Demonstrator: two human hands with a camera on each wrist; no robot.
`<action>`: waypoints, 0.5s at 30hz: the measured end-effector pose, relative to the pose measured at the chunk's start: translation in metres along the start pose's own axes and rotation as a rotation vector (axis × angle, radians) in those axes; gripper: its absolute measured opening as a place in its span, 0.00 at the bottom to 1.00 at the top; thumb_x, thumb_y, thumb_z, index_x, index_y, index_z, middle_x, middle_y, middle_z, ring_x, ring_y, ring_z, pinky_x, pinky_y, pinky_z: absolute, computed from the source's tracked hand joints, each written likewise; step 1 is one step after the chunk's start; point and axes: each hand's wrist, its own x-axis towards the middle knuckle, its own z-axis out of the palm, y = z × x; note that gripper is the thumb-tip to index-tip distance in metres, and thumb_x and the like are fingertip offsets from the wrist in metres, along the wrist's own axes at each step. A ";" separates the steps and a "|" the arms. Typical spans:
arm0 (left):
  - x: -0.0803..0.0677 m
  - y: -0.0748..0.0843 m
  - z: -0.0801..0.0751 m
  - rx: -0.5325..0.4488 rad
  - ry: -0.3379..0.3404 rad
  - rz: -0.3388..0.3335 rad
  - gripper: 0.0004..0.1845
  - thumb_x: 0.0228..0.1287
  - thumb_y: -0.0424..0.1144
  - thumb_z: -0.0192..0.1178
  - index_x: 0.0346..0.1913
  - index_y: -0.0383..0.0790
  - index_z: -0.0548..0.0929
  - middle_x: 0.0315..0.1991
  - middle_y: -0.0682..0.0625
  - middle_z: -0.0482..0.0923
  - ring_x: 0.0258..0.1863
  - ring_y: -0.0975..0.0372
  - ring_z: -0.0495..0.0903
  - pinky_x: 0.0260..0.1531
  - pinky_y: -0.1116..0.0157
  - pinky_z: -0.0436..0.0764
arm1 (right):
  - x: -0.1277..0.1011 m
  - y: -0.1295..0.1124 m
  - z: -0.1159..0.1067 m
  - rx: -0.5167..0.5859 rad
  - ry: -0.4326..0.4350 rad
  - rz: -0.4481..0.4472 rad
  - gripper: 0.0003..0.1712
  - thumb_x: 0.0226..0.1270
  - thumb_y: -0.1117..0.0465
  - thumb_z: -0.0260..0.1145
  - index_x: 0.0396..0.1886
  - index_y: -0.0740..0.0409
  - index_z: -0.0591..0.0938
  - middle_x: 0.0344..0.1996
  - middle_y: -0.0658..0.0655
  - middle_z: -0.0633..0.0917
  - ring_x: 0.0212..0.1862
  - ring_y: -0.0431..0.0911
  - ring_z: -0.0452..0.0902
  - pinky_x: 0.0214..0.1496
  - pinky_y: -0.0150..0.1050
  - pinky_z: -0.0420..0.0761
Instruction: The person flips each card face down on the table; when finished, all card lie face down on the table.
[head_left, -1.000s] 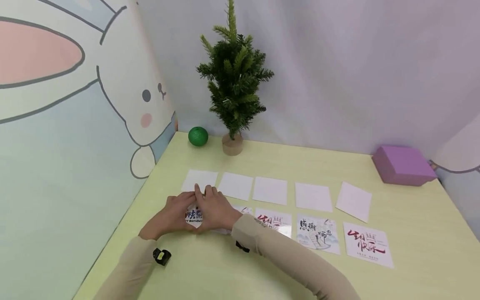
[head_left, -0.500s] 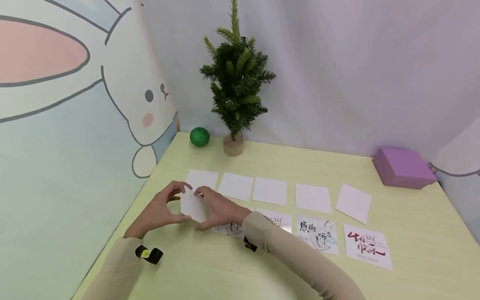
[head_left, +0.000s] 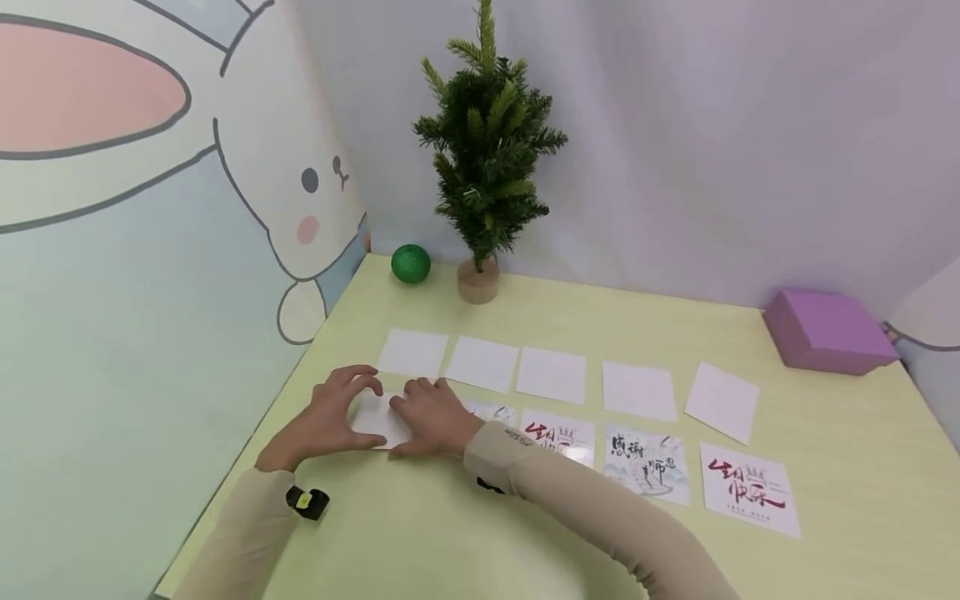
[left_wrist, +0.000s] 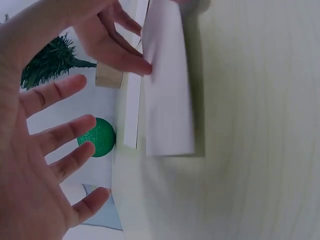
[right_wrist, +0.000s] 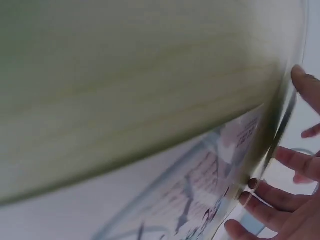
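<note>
**Blank-side card going down at the row's left end**

The card (head_left: 378, 417) sits at the left end of the near row on the table (head_left: 465, 533), white side up, between the two hands. The main risk, as I judge it, is that it lands crooked or overlaps the printed card (head_left: 491, 412) just to its right: the right hand (head_left: 431, 414) lies across that seam and hides the gap, so the spacing cannot be checked from above. A second risk is a sleeve dragging over the neighbouring cards, since the right forearm passes directly over the front of the row. A thin card on a smooth top would also slide at a light push.

The card is a plain white square, thin and flat, with no print showing on the upper face. In the left wrist view its near edge looks slightly off the table, casting a narrow shadow, so it may not lie fully flat.

The left hand (head_left: 330, 412) is spread, fingers relaxed and arched over the card's left edge, holding nothing. The right hand rests on the card's right part with fingers fairly straight, pressing rather than pinching.

Beyond lie three more printed cards in the near row and five blank squares (head_left: 553, 375) in the far row. A small tree (head_left: 487, 142), a green ball (head_left: 411, 263) and a purple box (head_left: 828, 327) stand at the back.
</note>
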 end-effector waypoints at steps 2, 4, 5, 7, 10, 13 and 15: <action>0.006 0.006 0.003 0.015 -0.008 0.015 0.32 0.37 0.51 0.79 0.47 0.48 0.77 0.63 0.43 0.68 0.66 0.46 0.60 0.48 0.42 0.62 | -0.001 -0.001 0.002 -0.066 -0.013 0.015 0.39 0.50 0.25 0.64 0.55 0.43 0.78 0.48 0.50 0.78 0.51 0.45 0.73 0.49 0.44 0.73; 0.009 0.011 0.006 0.029 -0.011 0.029 0.32 0.37 0.51 0.79 0.47 0.48 0.77 0.63 0.43 0.69 0.66 0.46 0.61 0.49 0.41 0.63 | -0.003 -0.001 0.002 -0.092 -0.014 0.023 0.38 0.49 0.25 0.64 0.54 0.42 0.79 0.47 0.50 0.78 0.50 0.45 0.72 0.49 0.43 0.72; 0.011 0.013 0.007 0.033 -0.013 0.035 0.32 0.37 0.51 0.79 0.48 0.48 0.77 0.62 0.43 0.69 0.65 0.46 0.61 0.49 0.40 0.63 | -0.005 -0.001 0.002 -0.090 -0.012 0.024 0.38 0.49 0.25 0.65 0.53 0.43 0.79 0.47 0.50 0.78 0.51 0.45 0.72 0.48 0.43 0.72; 0.014 0.016 0.011 0.022 -0.015 0.051 0.33 0.37 0.51 0.79 0.49 0.47 0.77 0.62 0.43 0.69 0.65 0.47 0.61 0.49 0.41 0.63 | -0.011 0.003 0.001 -0.067 -0.010 0.025 0.37 0.49 0.26 0.66 0.53 0.42 0.80 0.49 0.50 0.78 0.53 0.45 0.72 0.49 0.43 0.73; 0.020 0.021 0.019 0.005 -0.018 0.076 0.36 0.36 0.51 0.79 0.52 0.46 0.77 0.61 0.45 0.70 0.65 0.49 0.63 0.48 0.43 0.63 | -0.029 0.017 -0.005 -0.016 -0.010 0.027 0.38 0.50 0.28 0.66 0.56 0.44 0.78 0.56 0.51 0.77 0.59 0.47 0.71 0.54 0.45 0.73; 0.031 0.030 0.031 0.029 -0.051 0.113 0.41 0.35 0.53 0.80 0.58 0.46 0.76 0.62 0.47 0.71 0.65 0.51 0.65 0.49 0.46 0.64 | -0.053 0.035 -0.011 0.014 -0.013 0.068 0.42 0.51 0.29 0.67 0.60 0.48 0.76 0.61 0.54 0.75 0.63 0.49 0.69 0.59 0.48 0.73; 0.039 0.037 0.039 0.065 -0.090 0.154 0.45 0.35 0.55 0.79 0.61 0.47 0.74 0.63 0.46 0.70 0.66 0.51 0.65 0.49 0.47 0.65 | -0.070 0.046 -0.015 0.000 -0.024 0.115 0.45 0.49 0.29 0.68 0.62 0.50 0.74 0.61 0.55 0.75 0.62 0.49 0.70 0.59 0.48 0.73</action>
